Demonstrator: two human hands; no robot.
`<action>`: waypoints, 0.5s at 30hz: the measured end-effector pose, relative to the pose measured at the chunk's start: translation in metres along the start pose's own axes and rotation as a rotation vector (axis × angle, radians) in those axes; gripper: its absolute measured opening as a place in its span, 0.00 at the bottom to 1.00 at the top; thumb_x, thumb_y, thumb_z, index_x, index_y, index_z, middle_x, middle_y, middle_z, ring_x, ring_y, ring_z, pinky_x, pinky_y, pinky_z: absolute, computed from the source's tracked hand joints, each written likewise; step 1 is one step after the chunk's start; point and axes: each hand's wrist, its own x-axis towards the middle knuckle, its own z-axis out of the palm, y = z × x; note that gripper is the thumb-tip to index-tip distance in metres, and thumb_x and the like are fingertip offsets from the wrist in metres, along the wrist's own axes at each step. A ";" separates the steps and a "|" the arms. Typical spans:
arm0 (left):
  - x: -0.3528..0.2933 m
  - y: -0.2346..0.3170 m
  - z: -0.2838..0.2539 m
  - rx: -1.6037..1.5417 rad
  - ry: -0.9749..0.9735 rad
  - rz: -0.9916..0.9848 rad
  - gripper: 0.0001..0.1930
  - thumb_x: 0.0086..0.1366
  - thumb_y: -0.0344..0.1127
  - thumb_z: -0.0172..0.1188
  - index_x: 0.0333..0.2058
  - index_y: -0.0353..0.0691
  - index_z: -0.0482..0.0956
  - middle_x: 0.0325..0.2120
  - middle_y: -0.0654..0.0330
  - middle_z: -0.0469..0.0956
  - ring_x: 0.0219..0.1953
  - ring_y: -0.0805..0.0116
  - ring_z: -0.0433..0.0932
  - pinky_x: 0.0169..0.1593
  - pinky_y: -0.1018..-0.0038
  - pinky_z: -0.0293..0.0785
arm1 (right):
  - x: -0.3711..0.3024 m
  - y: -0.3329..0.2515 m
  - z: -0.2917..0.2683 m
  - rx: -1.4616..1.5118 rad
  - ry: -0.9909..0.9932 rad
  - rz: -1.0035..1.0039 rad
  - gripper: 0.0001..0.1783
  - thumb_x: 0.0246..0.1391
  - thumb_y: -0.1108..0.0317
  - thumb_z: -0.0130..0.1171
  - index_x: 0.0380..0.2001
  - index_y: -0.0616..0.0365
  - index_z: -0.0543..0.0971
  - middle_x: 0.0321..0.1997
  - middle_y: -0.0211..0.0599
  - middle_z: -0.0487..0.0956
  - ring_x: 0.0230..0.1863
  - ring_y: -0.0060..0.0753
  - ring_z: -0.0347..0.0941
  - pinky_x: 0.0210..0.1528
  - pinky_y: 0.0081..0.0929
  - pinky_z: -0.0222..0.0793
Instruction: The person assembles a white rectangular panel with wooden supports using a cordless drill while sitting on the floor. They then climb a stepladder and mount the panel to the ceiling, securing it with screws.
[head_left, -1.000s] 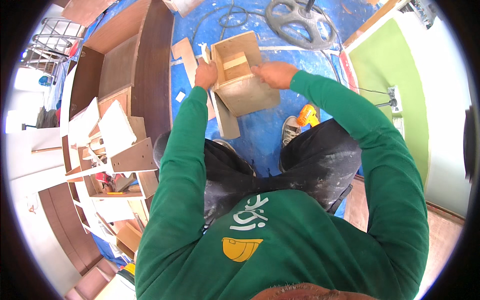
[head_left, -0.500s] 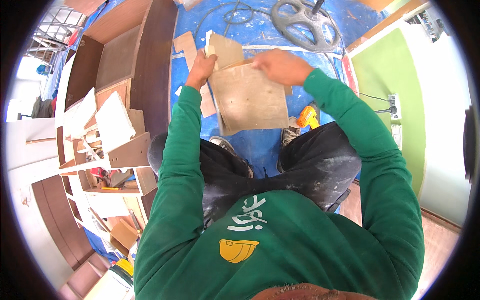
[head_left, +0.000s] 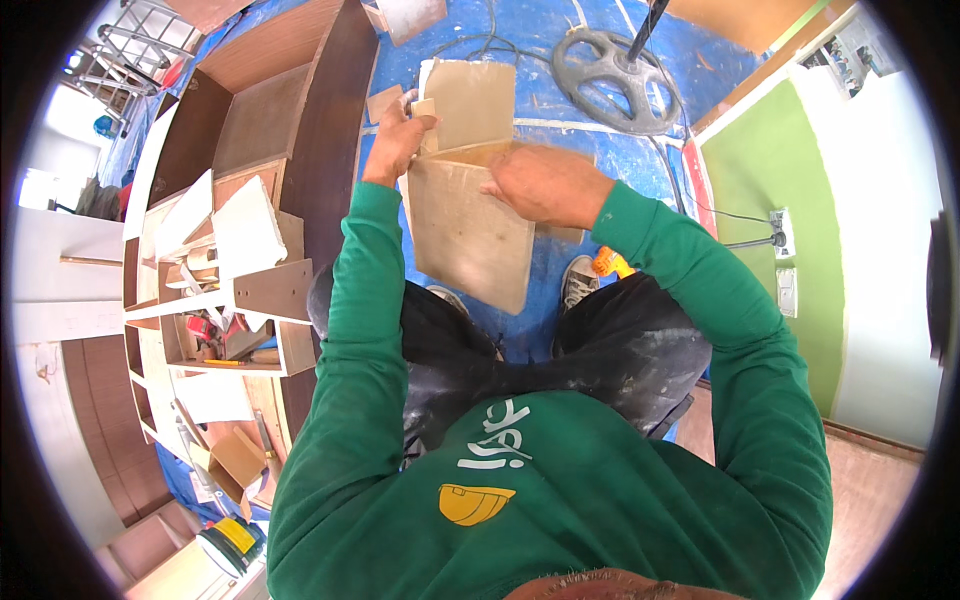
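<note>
Tan, squarish plywood box is sitting between both grips. Bare left hand is pinching a pale wooden strip; bare right hand is resting curled, hold unclear.

I'm viewing a bright scene | glare is washing out the upper-left background | the fisheye is bowing the long dark-brown wooden cabinet | black is ringing the corners

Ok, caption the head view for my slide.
Left hand and right hand handle a wooden box over blue sheeting.
</note>
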 end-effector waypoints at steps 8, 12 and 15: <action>0.001 -0.053 0.016 0.077 -0.032 -0.143 0.25 0.59 0.31 0.67 0.55 0.27 0.77 0.43 0.49 0.84 0.44 0.59 0.83 0.48 0.63 0.79 | -0.028 0.005 0.047 -0.319 0.005 -0.163 0.12 0.67 0.63 0.54 0.40 0.64 0.76 0.32 0.46 0.81 0.36 0.48 0.84 0.34 0.47 0.77; 0.016 -0.072 0.026 0.202 -0.047 -0.080 0.29 0.57 0.34 0.67 0.57 0.27 0.76 0.46 0.44 0.84 0.48 0.55 0.84 0.52 0.62 0.78 | -0.041 -0.009 0.067 -0.341 0.000 -0.031 0.08 0.62 0.69 0.55 0.40 0.64 0.76 0.33 0.45 0.81 0.37 0.48 0.84 0.34 0.46 0.77; 0.014 -0.063 0.038 0.281 -0.057 -0.034 0.31 0.59 0.37 0.66 0.59 0.28 0.75 0.49 0.41 0.83 0.52 0.49 0.83 0.56 0.60 0.77 | -0.045 0.004 0.076 -0.207 -0.047 0.121 0.11 0.58 0.69 0.61 0.41 0.65 0.76 0.36 0.50 0.82 0.39 0.53 0.84 0.36 0.49 0.78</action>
